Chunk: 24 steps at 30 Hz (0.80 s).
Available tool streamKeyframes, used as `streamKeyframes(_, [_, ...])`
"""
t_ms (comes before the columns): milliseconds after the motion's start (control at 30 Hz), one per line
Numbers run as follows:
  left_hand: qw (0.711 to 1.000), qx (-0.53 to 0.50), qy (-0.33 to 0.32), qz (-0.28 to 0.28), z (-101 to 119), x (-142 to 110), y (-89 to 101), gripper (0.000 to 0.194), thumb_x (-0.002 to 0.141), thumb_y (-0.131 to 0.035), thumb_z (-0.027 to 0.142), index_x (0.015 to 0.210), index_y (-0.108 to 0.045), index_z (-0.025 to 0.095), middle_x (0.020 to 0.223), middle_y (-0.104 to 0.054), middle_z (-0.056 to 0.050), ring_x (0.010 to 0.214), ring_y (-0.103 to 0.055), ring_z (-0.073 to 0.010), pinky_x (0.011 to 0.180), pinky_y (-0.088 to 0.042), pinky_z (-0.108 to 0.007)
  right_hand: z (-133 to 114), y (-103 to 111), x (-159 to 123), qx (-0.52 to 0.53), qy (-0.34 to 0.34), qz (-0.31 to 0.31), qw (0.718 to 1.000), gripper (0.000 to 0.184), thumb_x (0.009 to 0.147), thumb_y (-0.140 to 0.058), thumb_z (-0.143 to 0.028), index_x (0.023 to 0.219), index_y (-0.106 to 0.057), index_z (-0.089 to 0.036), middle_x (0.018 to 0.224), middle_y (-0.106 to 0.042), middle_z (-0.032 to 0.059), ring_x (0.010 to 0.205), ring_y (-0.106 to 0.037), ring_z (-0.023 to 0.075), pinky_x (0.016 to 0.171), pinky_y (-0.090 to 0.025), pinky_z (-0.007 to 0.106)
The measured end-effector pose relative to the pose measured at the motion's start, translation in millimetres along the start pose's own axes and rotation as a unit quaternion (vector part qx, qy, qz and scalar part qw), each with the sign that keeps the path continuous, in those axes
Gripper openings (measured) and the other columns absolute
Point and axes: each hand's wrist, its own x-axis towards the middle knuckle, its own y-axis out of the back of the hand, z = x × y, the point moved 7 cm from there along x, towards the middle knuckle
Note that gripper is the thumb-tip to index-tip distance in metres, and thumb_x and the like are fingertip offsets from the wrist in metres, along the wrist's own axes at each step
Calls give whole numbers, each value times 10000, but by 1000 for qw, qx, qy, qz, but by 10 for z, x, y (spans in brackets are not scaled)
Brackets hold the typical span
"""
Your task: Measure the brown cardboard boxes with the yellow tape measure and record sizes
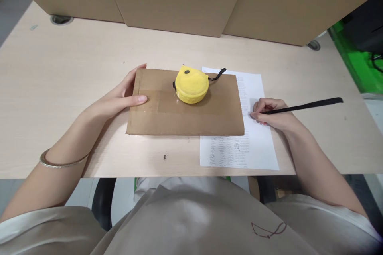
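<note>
A flat brown cardboard sheet (185, 115) lies on the wooden desk, partly covering a white paper (257, 147) filled with handwriting. A yellow tape measure (192, 84) with a black strap rests on the cardboard's far side. My left hand (119, 97) presses on the cardboard's left edge, thumb flat on top and fingers along the side. My right hand (269, 113) rests on the paper beside the cardboard's right edge, fingers closed around a long black pen (305, 106) whose tip meets the paper.
Cardboard panels (179, 0) stand as a wall along the desk's far edge. Two cable grommets (61, 19) sit in the desk's back corners. A green object (356, 59) lies off the desk to the right. A silver bangle circles my left wrist.
</note>
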Motion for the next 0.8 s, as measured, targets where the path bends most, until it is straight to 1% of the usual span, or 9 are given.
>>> streamKeyframes(67, [1000,-2,3,-4,2,3,-2,1275,799,-994,759,1868,-401,395,1923,-467,-81,1783,-381,-546,1432,-426,-719,18,8,0,11,-11,-11,1000,475,681,-1021,-366,580,-571,-254,521,-567,0,477,-452,118,526,-305,303])
streamKeyframes(167, [1000,-5,9,-9,1,10,-1,1240,800,-998,733,1857,-418,442,1926,-463,-60,1793,-373,-541,1440,-433,-705,29,32,2,-17,-36,-20,999,675,849,-951,-645,573,-463,-270,466,-428,-30,482,-357,118,544,-269,319])
streamKeyframes(267, [1000,-5,4,-17,14,18,-10,1251,821,-989,717,1875,-392,404,1950,-419,-86,1807,-332,-555,1449,-412,-705,-20,45,20,-169,-88,-4,982,718,1021,-733,-768,576,-447,-281,520,-445,3,520,-391,160,564,-324,346])
streamKeyframes(367, [1000,-4,-8,-27,25,29,-21,1269,836,-983,697,1893,-357,376,1960,-388,-121,1803,-320,-577,1437,-414,-717,-195,-40,61,-424,-111,11,899,646,1145,-568,-630,627,-595,-246,711,-688,132,666,-649,285,662,-464,407])
streamKeyframes(467, [999,1,-16,-33,26,38,-29,1261,869,-954,686,1908,-314,369,1965,-366,-142,1799,-316,-584,1435,-396,-730,-334,-241,99,-588,-113,-11,801,660,1219,-404,-513,901,-848,-142,1051,-846,271,1051,-821,440,856,-558,476])
streamKeyframes(567, [999,-3,-16,-45,23,40,-54,1292,880,-943,683,1925,-261,346,1969,-352,-165,1802,-313,-581,1438,-379,-738,-381,-354,107,-631,-126,-24,765,683,1245,-324,-426,1143,-903,-78,1219,-856,315,1204,-827,461,936,-573,497])
streamKeyframes(633, [999,-11,-17,-47,18,44,-65,1296,880,-946,672,1927,-258,339,1973,-345,-170,1803,-319,-574,1437,-377,-740,-478,-338,103,-633,-120,3,765,634,1234,-390,-443,1146,-893,-67,1197,-855,322,1167,-831,470,916,-578,504])
streamKeyframes(700, [999,-18,-23,-38,7,51,-52,1288,869,-956,664,1920,-291,332,1971,-352,-175,1802,-332,-570,1435,-384,-736,-729,-301,91,-600,-64,79,794,588,1210,-464,-505,1156,-867,-80,1159,-849,309,1096,-830,468,881,-585,511])
streamKeyframes(800, [999,-33,-23,-24,-39,65,-19,1309,832,-986,659,1911,-329,319,1972,-354,-179,1810,-331,-559,1440,-381,-722,-1305,-439,31,-470,132,161,858,547,1146,-586,-626,1290,-815,-150,1230,-829,251,1119,-806,441,926,-604,530])
